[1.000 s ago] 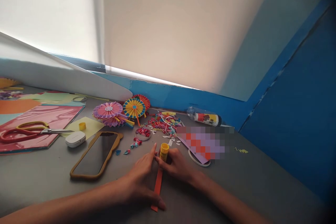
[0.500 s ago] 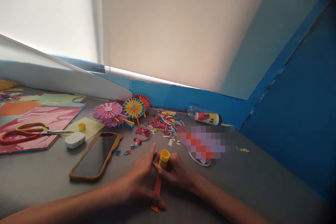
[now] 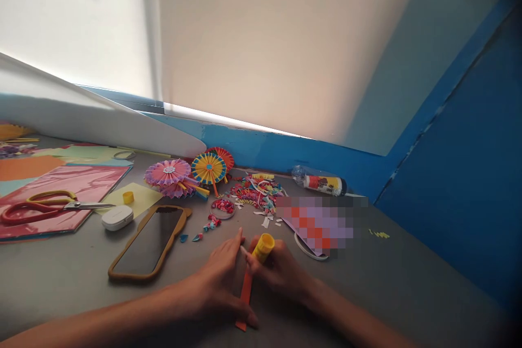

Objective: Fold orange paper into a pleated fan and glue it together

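An orange paper strip [image 3: 246,288] lies on the grey table, running toward me. My left hand [image 3: 222,277] rests over it with fingers and thumb spread, the thumb pressing near the strip's lower end and the fingers reaching its far end. My right hand [image 3: 279,269] is closed around a yellow glue stick [image 3: 264,246], which is tilted over the upper part of the strip. The glue stick's lower tip is hidden by the fingers. Left of my hands lies a phone [image 3: 150,242] in a brown case.
Red and yellow scissors [image 3: 44,207] lie on coloured paper [image 3: 87,179] at left, near a white case [image 3: 117,218] and yellow cap [image 3: 128,197]. Paper rosettes [image 3: 209,167], scraps [image 3: 256,193] and a glue bottle [image 3: 324,182] stand or lie at the back.
My right hand has shifted slightly right, and the glue stick now leans more to the right. My left hand has barely moved on the strip.
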{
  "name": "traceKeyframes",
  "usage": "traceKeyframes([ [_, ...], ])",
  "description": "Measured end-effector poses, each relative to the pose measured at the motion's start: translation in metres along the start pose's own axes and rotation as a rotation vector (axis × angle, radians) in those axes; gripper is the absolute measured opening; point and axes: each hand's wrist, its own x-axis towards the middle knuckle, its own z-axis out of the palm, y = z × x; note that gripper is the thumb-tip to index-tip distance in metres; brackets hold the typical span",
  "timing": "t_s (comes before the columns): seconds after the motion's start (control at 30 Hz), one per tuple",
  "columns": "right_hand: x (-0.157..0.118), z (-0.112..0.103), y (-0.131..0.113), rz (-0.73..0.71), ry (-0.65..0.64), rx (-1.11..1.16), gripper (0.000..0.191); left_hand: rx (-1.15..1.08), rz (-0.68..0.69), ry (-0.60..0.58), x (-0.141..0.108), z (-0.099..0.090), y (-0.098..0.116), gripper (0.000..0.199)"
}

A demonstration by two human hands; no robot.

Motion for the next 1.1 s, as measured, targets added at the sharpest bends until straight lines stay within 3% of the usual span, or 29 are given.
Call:
traceKeyframes([
  [0.07, -0.002, 0.006, 0.002, -0.024, -0.053, -0.047, 0.028, -0.015, 0.004, 0.000, 0.000, 0.001, -0.003, 0.143],
  [0.17, 0.004, 0.003, 0.012, -0.084, -0.026, -0.125, 0.026, -0.014, -0.001, -0.002, 0.001, 0.001, -0.004, 0.143],
  [0.33, 0.022, -0.023, 0.027, -0.011, 0.244, -0.143, 0.036, -0.004, -0.038, 0.013, 0.000, 0.001, 0.001, 0.144],
  [0.47, 0.020, -0.031, 0.016, 0.049, 0.394, -0.079, 0.031, 0.013, -0.045, 0.017, 0.000, 0.000, 0.007, 0.144],
  [0.53, 0.012, -0.024, 0.006, 0.065, 0.299, -0.019, 0.029, 0.017, -0.040, 0.016, -0.001, -0.001, 0.007, 0.141],
  [0.67, 0.000, -0.003, 0.000, -0.008, -0.041, -0.026, 0.030, 0.002, -0.022, -0.016, 0.000, -0.001, 0.003, 0.141],
  [0.77, 0.005, 0.000, 0.013, -0.069, -0.055, -0.101, 0.029, 0.000, -0.002, -0.002, 0.000, 0.000, 0.001, 0.142],
  [0.93, 0.024, -0.024, 0.032, 0.005, 0.205, -0.122, 0.036, 0.013, -0.018, 0.012, 0.000, -0.001, 0.006, 0.145],
  [1.1, 0.019, -0.035, 0.016, 0.044, 0.450, -0.064, 0.032, 0.012, -0.021, 0.015, -0.001, -0.003, 0.011, 0.146],
])
